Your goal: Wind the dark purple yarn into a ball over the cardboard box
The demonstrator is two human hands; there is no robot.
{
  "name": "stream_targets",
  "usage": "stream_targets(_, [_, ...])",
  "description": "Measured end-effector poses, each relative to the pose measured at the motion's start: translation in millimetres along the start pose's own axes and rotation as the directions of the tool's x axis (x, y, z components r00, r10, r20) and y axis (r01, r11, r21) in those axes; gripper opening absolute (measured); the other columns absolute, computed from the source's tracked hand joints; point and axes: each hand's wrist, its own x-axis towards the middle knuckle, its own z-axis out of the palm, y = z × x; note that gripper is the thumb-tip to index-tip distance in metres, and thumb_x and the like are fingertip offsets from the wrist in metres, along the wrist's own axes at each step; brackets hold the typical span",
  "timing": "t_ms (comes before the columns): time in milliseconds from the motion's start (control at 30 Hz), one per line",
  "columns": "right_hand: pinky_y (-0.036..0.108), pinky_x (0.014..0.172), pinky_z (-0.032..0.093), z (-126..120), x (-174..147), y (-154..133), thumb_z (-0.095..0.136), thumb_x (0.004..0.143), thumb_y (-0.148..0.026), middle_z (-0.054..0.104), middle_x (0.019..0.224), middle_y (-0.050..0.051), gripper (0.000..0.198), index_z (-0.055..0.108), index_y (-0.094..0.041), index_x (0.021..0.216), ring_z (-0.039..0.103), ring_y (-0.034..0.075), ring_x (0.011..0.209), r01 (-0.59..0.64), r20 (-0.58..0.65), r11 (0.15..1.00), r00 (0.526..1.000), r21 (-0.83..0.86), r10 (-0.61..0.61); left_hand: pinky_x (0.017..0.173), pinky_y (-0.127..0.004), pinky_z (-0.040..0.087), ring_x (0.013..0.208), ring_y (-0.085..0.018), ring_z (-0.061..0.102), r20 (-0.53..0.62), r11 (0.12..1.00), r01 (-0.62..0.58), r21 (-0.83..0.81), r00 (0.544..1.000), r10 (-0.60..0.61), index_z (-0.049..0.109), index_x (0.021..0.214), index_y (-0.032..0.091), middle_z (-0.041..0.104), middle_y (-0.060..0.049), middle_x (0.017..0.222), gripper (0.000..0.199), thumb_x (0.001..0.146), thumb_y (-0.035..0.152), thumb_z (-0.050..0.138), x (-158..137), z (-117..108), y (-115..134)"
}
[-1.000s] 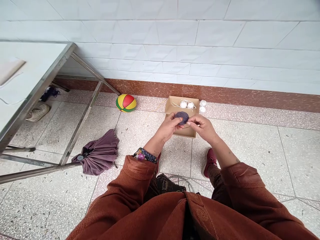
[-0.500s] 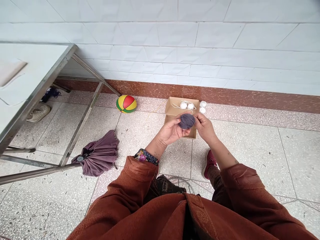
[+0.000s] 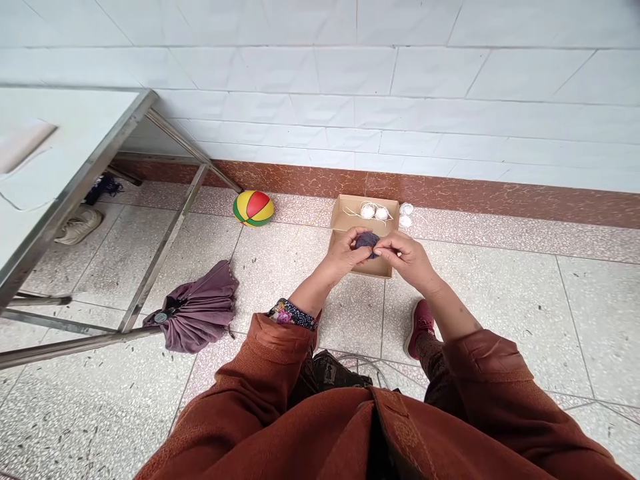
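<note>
A dark grey-purple ball of yarn (image 3: 367, 241) is gripped in my left hand (image 3: 345, 255), whose fingers go behind it while the thumb lies across its lower front. My right hand (image 3: 407, 257) pinches with thumb and index finger at the ball's right edge. Any single strand between those fingertips is too small to make out. Beneath both hands, an open cardboard box (image 3: 341, 217) rests on the floor, partly covered by them. Two white yarn balls (image 3: 374, 211) with loose strands lie in its far part, and two more white balls (image 3: 406, 213) are just right of it.
A metal-framed table (image 3: 75, 200) stands at the left, with a shoe (image 3: 80, 225) under it. Near its leg are a multicoloured ball (image 3: 253, 208) and a folded purple umbrella (image 3: 200, 310). A tiled wall (image 3: 350, 80) rises behind the box. A dark bag (image 3: 335, 372) sits between my feet.
My left hand has turned from palm-up to wrapping over the yarn ball. My right hand has shifted slightly left and down, its fingertips now pinching at the front right of the ball.
</note>
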Motion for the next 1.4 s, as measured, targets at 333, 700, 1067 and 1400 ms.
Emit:
stream_targets(333, [0.034,0.073,0.052,9,1,14,0.060,0.105,-0.043,0.070,0.083,0.002,0.023,0.067,-0.025,0.091,0.063,0.019,0.074,-0.125,-0.172,0.991,0.976,0.043,0.131,0.064,-0.029,0.050,0.078,-0.017,0.067,0.323,0.856,0.182,-0.484,0.946,-0.018,0.064,0.140,0.019,0.075,-0.011,0.117,0.067,0.078,0.042,0.074,-5,2,1])
stream_targets(700, [0.034,0.076,0.052,3,-2,-3,0.064,0.105,-0.041,0.071,0.085,0.002,0.021,0.073,-0.026,0.094,0.062,0.019,0.077,0.070,0.122,0.997,0.990,0.023,-0.072,0.081,-0.029,0.053,0.087,-0.014,0.066,-0.057,0.962,-0.049,-0.267,0.998,0.035,0.067,0.114,0.019,0.073,-0.005,0.108,0.042,0.077,0.033,0.084,9,-8,-3])
stream_targets(1067, [0.035,0.073,0.052,3,2,13,0.060,0.106,-0.049,0.071,0.084,0.003,0.029,0.069,-0.026,0.091,0.063,0.020,0.076,-0.149,-0.219,0.989,0.964,0.015,0.149,0.074,-0.033,0.054,0.088,-0.018,0.069,0.338,0.907,0.134,-0.400,0.941,0.010,0.062,0.144,0.025,0.072,-0.010,0.127,0.071,0.077,0.038,0.080,-4,5,-3])
stream_targets(1400, [0.034,0.075,0.052,2,-2,-6,0.063,0.106,-0.039,0.069,0.085,0.002,0.020,0.071,-0.026,0.094,0.061,0.018,0.076,0.060,0.083,0.998,0.995,-0.031,-0.058,0.085,-0.030,0.054,0.091,-0.016,0.067,-0.132,0.961,-0.096,-0.259,0.989,0.063,0.070,0.113,0.020,0.074,-0.004,0.107,0.044,0.072,0.029,0.084,18,-8,-3])
